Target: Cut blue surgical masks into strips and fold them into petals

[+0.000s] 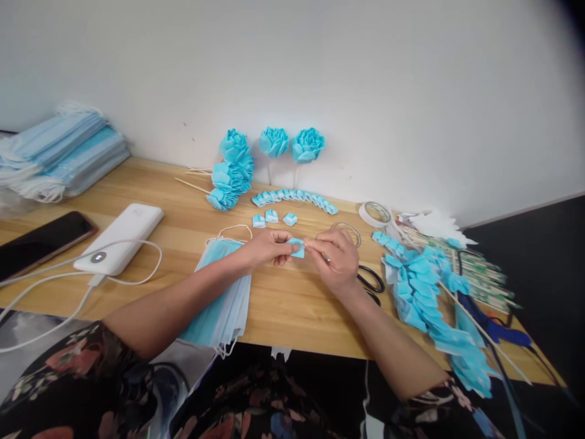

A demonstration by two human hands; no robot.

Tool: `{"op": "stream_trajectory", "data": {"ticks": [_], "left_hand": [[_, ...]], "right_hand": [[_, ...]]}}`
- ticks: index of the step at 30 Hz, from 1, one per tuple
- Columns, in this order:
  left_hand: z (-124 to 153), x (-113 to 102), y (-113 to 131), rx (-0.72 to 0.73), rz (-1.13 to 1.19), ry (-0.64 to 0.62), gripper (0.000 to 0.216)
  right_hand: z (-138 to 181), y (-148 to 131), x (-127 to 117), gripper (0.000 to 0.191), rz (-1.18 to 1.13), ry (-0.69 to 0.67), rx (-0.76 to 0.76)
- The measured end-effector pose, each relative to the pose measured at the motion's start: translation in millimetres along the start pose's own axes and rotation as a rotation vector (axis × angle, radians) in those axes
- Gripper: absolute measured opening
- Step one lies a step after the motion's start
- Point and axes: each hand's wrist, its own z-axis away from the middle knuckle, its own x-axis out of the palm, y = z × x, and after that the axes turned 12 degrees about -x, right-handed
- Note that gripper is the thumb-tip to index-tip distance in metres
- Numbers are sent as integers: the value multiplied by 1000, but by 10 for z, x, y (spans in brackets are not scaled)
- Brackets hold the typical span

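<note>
Between my two hands, above the middle of the table, is a small folded blue piece (298, 249). My left hand (273, 247) pinches its left side between thumb and fingers. My right hand (336, 256) has its fingertips closed at the piece's right edge, on a small pale bit too tiny to name. Just beyond lie a few folded blue squares (272, 216) and a curved row of similar folded pieces (295, 196). Under my left forearm rests a stack of blue face masks (223, 292). Black-handled scissors (372, 280) lie partly hidden beside my right wrist.
Blue flowers on sticks (231, 174) lie at the back, and two stand against the wall (308, 145). Tape (375, 214), blue petal strips (418, 286) and a blue glue gun (498, 329) crowd the right. A power bank (121, 238), phone (46, 244) and mask piles (64, 152) occupy the left.
</note>
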Motion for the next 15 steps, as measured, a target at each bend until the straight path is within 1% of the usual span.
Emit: {"op": "stream_trajectory", "data": {"ticks": [3,7,15], "left_hand": [[14,8,11,6,0,-7,31],[16,18,10,7,-4,-14,33],[-28,10,-24,9,36,-10,28]], "right_hand": [[19,4,13,16,39,19,-16],[26,0,10,20,26,22,-56],[71,-2,37,18,-5,-43,29]]}}
